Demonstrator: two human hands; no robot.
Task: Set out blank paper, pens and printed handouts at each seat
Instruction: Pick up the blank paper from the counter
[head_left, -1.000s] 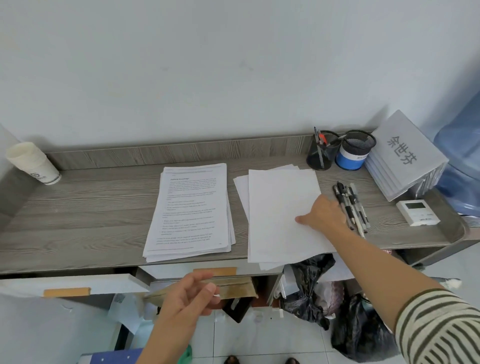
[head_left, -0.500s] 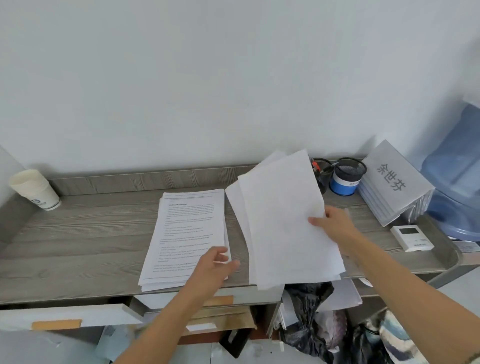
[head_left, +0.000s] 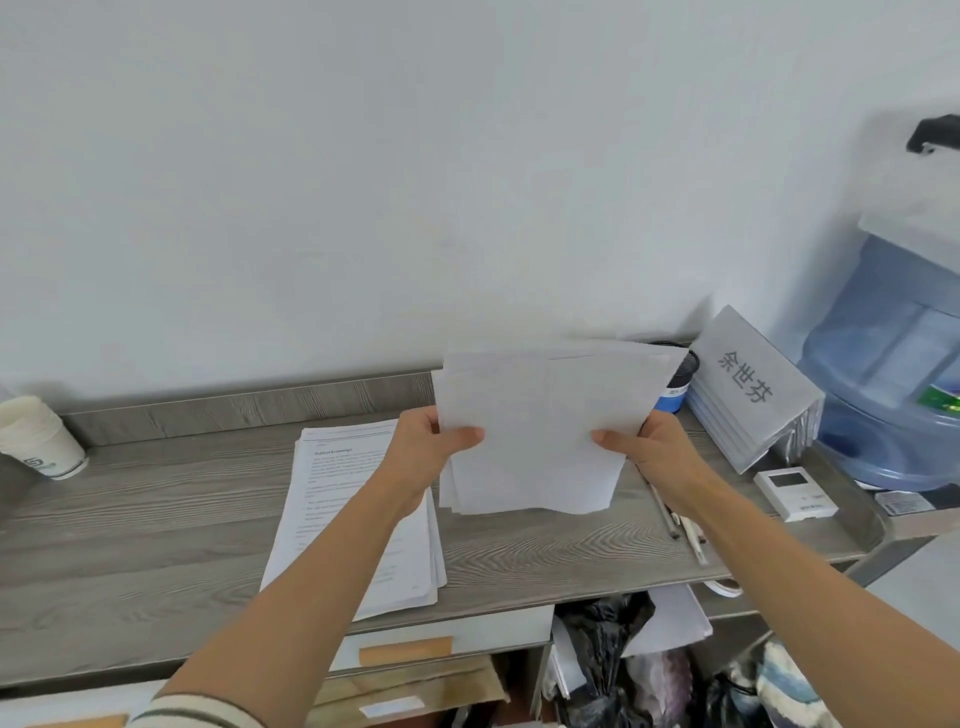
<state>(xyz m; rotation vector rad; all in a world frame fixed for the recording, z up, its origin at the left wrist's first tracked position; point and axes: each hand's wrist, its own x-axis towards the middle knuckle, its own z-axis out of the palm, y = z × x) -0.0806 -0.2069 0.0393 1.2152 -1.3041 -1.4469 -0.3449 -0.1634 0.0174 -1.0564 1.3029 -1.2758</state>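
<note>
Step in hand: collecting stock. Left grip (head_left: 431, 441) and right grip (head_left: 649, 447) each grasp a side of the blank paper (head_left: 540, 431), upright over the counter (head_left: 156, 509) beside the handouts (head_left: 343, 478). Next, probably: square the sheets, then take pens (head_left: 675, 525).

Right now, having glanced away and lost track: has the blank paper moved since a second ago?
Yes. The blank paper, flat on the desk beside the printed handouts before, is now raised upright, gripped by left hand and right hand.

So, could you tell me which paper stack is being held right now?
The blank stack, gripped by the left hand and right hand; the printed handouts lie flat on the desk.
</note>
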